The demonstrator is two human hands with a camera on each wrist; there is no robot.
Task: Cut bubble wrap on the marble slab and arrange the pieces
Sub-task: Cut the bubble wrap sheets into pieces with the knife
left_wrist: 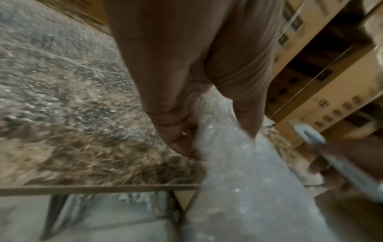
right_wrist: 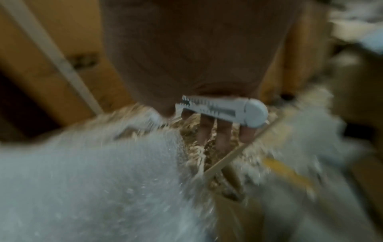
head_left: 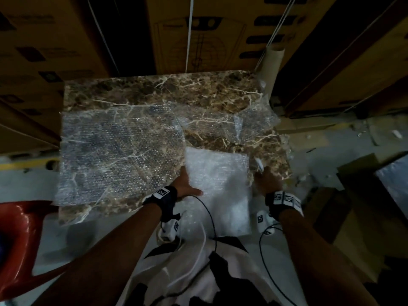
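A folded stack of bubble wrap (head_left: 217, 173) is pinched at its edge by the left hand (head_left: 185, 184), probably to steady it on the marble slab (head_left: 198, 89). A white cutter (right_wrist: 223, 109) is gripped in the right hand (head_left: 268, 180), kept clear beside it.

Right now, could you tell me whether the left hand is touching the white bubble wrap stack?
Touching: the left wrist view shows the left hand pinching the white bubble wrap stack between thumb and fingers.
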